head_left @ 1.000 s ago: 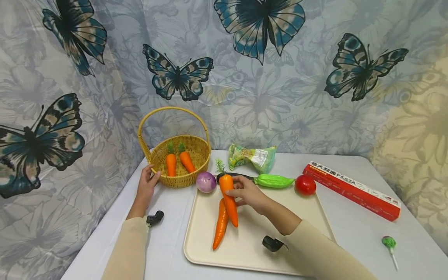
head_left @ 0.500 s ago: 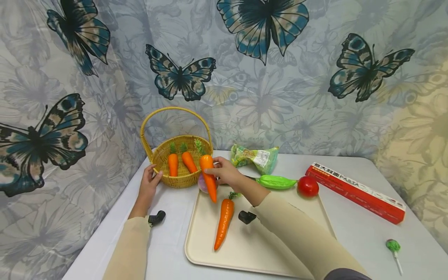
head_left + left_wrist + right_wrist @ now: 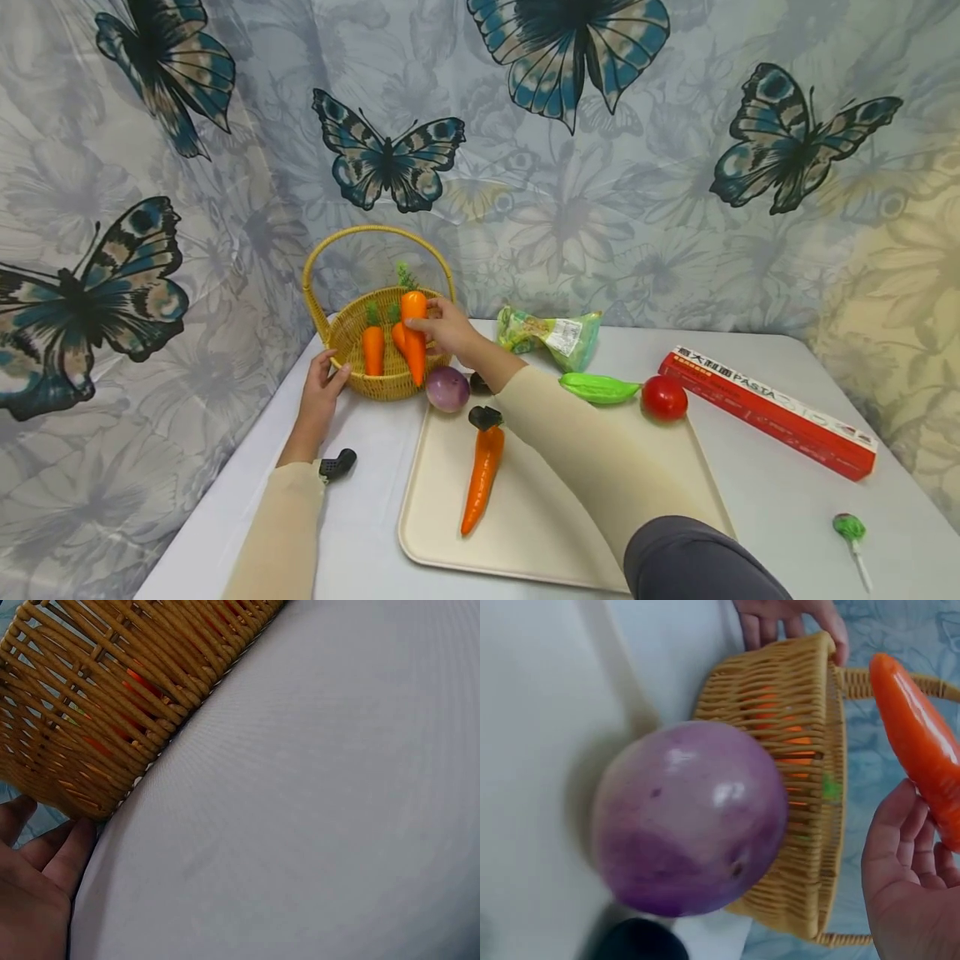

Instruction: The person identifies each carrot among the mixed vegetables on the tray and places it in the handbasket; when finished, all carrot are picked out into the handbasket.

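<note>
Cream tray point(image 3: 525, 529), one carrot point(image 3: 483, 471) lying on it. Wicker basket point(image 3: 382, 388) beyond its left corner, two carrots point(image 3: 373, 350) inside. Left hand point(image 3: 321, 396) grips basket rim. Right hand point(image 3: 452, 329) pinches raised carrot point(image 3: 413, 329), leaf end up, at basket's opening.

Bright orange on the carrot point(image 3: 415, 333) in the right fingers point(image 3: 889, 825), and there's its feathery top, all green! Golden-tan weave on the basket point(image 3: 384, 387), more orange on the carrots inside point(image 3: 373, 350). Purple on the round vegetable point(image 3: 694, 817), fading to greyish mauve. Cream tray point(image 3: 427, 517), white counter point(image 3: 360, 517). Green pod point(image 3: 598, 387), red tomato point(image 3: 664, 398), red pasta box point(image 3: 765, 425) with a white strip and black lettering. Behind, blue-grey flowers pattern the cloth point(image 3: 525, 250), and butterflies point(image 3: 387, 158) blaze teal, black and tan!
</note>
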{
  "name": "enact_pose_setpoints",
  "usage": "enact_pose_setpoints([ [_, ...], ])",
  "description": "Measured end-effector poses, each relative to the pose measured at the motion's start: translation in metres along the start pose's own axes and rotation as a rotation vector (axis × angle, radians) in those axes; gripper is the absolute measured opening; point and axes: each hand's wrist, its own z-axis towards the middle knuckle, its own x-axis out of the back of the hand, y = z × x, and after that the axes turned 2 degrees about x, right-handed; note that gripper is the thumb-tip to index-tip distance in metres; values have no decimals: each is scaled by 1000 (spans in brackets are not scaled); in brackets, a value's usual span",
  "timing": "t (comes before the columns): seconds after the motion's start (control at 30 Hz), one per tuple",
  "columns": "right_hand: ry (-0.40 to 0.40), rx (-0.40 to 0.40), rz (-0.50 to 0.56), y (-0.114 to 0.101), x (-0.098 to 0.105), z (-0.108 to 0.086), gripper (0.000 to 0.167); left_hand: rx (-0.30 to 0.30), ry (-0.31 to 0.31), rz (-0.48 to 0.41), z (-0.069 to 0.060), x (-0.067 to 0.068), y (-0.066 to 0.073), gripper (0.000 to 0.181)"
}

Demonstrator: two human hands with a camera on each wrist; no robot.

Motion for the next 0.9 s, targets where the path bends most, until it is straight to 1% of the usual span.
enact_pose_setpoints([
  [0.1, 16, 5, 48, -3, -6, 12, 62, 10, 1, -2, 4, 5, -3, 65],
  [0.17, 35, 20, 72, -5, -10, 17, 63, 1, 3, -4, 9, 7, -10, 66],
  [0.23, 63, 37, 72, -4, -13, 22, 64, -12, 8, -9, 14, 7, -18, 66],
  [0.33, 108, 63, 30, 3, -18, 28, 63, -29, 27, -6, 20, 6, -28, 67],
  [0.4, 136, 65, -21, 11, -22, 30, 64, -25, 42, -7, 21, 4, -32, 66],
  [0.53, 173, 70, -83, 22, -29, 33, 62, -23, 57, 0, 22, 3, -33, 66],
  [0.67, 202, 113, -77, 24, -35, 37, 60, -32, 44, -9, 22, 3, -33, 66],
  [0.77, 216, 126, -90, 25, -37, 41, 63, -38, 33, -23, 22, 3, -34, 66],
  [0.9, 219, 86, -208, 30, -41, 44, 67, -42, 35, -30, 23, 5, -34, 65],
])
